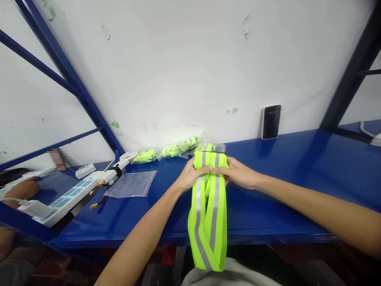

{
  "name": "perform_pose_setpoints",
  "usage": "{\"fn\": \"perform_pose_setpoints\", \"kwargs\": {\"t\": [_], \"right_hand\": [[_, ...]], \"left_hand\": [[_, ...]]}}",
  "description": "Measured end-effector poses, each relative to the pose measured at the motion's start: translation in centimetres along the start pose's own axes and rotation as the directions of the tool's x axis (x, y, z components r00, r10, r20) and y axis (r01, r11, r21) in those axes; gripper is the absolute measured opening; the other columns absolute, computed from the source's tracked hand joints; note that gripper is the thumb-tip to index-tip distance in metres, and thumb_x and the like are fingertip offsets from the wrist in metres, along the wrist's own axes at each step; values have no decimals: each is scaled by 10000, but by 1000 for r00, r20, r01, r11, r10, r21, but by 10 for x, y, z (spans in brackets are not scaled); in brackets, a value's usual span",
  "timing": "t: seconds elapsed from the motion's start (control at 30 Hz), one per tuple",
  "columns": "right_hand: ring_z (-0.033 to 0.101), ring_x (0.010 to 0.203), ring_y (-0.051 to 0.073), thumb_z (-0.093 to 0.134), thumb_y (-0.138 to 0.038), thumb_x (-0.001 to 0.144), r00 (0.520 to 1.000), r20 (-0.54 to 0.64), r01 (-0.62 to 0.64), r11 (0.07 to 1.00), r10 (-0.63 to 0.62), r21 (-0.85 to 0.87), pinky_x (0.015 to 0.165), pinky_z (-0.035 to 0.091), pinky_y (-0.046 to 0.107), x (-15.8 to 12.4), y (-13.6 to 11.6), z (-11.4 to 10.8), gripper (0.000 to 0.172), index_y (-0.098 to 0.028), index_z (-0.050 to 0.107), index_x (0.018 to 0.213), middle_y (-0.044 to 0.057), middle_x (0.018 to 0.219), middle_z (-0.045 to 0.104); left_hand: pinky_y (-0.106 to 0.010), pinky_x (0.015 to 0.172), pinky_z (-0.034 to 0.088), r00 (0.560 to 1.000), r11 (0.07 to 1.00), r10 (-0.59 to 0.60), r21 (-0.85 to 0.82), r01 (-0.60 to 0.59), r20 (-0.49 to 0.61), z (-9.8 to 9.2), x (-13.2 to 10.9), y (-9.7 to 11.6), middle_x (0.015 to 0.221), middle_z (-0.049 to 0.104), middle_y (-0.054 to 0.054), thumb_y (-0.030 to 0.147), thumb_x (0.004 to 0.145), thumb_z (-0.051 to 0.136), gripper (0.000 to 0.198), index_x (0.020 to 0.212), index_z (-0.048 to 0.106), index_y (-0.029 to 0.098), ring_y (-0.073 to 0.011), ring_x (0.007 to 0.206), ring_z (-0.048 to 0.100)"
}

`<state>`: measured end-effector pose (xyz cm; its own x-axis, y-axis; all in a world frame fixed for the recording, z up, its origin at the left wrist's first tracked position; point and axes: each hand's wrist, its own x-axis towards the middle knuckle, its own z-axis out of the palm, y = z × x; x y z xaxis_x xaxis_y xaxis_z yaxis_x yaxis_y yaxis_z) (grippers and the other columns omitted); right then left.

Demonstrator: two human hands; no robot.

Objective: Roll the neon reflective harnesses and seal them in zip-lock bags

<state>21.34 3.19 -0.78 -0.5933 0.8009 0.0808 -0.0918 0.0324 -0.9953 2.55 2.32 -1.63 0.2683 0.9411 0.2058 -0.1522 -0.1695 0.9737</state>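
Observation:
A fluorescent yellow safety vest [208, 210] with grey reflective stripes hangs in a long folded loop over the front edge of the blue shelf [268, 210]. My left hand [193, 174] and my right hand [235, 172] grip its top fold from either side, their fingertips meeting on the fabric. Behind my hands, several similar yellow bundles [178, 147] lie in clear plastic at the wall. A flat, clear zip bag [131, 184] lies left of my left hand, apart from it.
Left on the shelf lie a white power strip [68, 194] with blue panels and red-and-black wires [99, 200]. Another person's hand [24, 190] rests at the far left. A black device [271, 122] stands against the white wall, and dark blue shelf uprights [354, 67] frame the bay.

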Motion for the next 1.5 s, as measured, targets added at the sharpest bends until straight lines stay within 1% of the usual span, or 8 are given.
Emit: {"fn": "perform_pose_setpoints", "kwargs": {"t": [0.17, 0.27, 0.4, 0.63, 0.93, 1.13, 1.27, 1.5], "right_hand": [[727, 752, 203, 679, -250, 800, 998, -64, 5, 999, -2, 47, 558, 601, 261, 3, 3, 1, 273, -155, 641, 1054, 85, 961, 751], [727, 778, 213, 667, -254, 814, 989, -142, 58, 997, -49, 59, 586, 608, 284, 6, 1, -6, 275, -161, 650, 1072, 92, 1003, 747], [726, 803, 235, 686, -253, 798, 970, -219, 127, 986, -102, 105, 610, 616, 323, 11, -3, -17, 319, -177, 647, 1105, 95, 1028, 743], [726, 828, 245, 699, -282, 797, 979, -183, 109, 991, -95, 72, 605, 617, 323, 12, -1, -22, 339, -197, 645, 1121, 87, 1010, 747], [715, 868, 238, 670, -308, 829, 986, -151, 84, 990, -66, 109, 656, 618, 341, 6, -2, -11, 319, -209, 646, 1132, 84, 1077, 728], [715, 878, 242, 678, -345, 827, 992, -73, 106, 988, -98, 115, 654, 619, 348, 6, 1, -13, 375, -221, 631, 1177, 83, 1086, 726], [708, 895, 243, 689, -365, 817, 990, -54, 139, 985, -134, 98, 671, 618, 354, 7, 2, -16, 419, -231, 620, 1207, 83, 1113, 717], [700, 862, 229, 707, -376, 783, 982, -36, 185, 981, -187, -60, 634, 601, 311, 7, 2, -18, 404, -195, 648, 1139, 67, 1031, 726]], "left_hand": [[-293, 713, 491, 998, 980, 6, -196, -18, -61, 1, 2, 4, 928, 644, 8, 273, 686, 726, 577, 1203, 472, 247, -167, 754, 632], [-258, 643, 454, 990, 971, -1, -236, -32, -139, -3, 5, 1, 805, 605, 34, 297, 661, 694, 426, 1036, 506, 222, -136, 652, 585], [-220, 527, 368, 989, 999, -18, -39, 12, -150, -10, 7, -4, 633, 556, 37, 340, 663, 729, 269, 750, 543, 166, -99, 528, 502], [-257, 646, 427, 995, 998, -16, 53, 21, -99, -10, 7, -4, 742, 634, 13, 377, 713, 715, 240, 810, 636, 173, -141, 637, 567], [-270, 804, 393, 957, 830, 291, 495, -257, 10, -5, 3, -3, 854, 585, -26, 357, 902, 503, 275, 723, 598, 170, -174, 848, 523], [-259, 640, 438, 970, 923, 205, 357, -145, -134, -4, 5, -4, 715, 617, -15, 420, 767, 696, 285, 734, 616, 150, -151, 667, 581], [-250, 624, 482, 951, 961, 211, 228, -159, -228, -3, 6, 0, 738, 643, 20, 360, 682, 792, 480, 1082, 578, 205, -146, 649, 638], [-272, 570, 483, 993, 992, 14, 130, 1, -118, -5, 7, -8, 713, 703, -38, 480, 732, 728, 421, 962, 645, 138, -169, 567, 639]]}}
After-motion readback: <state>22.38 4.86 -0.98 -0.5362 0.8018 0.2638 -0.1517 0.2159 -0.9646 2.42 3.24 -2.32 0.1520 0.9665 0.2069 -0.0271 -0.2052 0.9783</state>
